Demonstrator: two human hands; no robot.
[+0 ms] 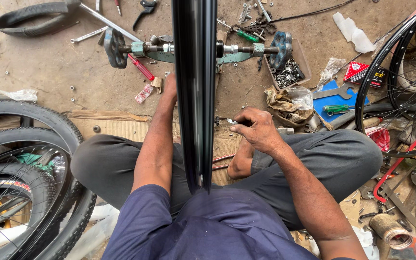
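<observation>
We look straight down on a person seated cross-legged on a workshop floor, with a black bicycle rim point(194, 91) standing upright, edge-on to us, between the knees. The rim's axle sits in a green truing stand point(227, 52) at the top of the view, with a knob at each end.

The right hand point(256, 129) is just right of the rim, fingers curled closed around a small silver tool point(232, 122), apparently a spoke wrench, whose tip points toward the rim. The left hand point(170, 89) reaches forward along the rim's left side; the rim hides most of it, so we cannot tell whether its fingers are open or closed.

Noted around the work area:
- a red-handled screwdriver point(141, 67) lying on the floor left of the stand;
- a cardboard box of small metal parts point(290, 72) right of the stand;
- a crumpled rag point(282, 103) just below that box;
- a green-handled screwdriver point(337, 109) on a blue sheet further right;
- spoked wheels with tyres point(25, 192) stacked at the left;
- a bare black spoked wheel point(400, 82) at the right edge;
- flattened cardboard point(116, 126) beneath the legs.
</observation>
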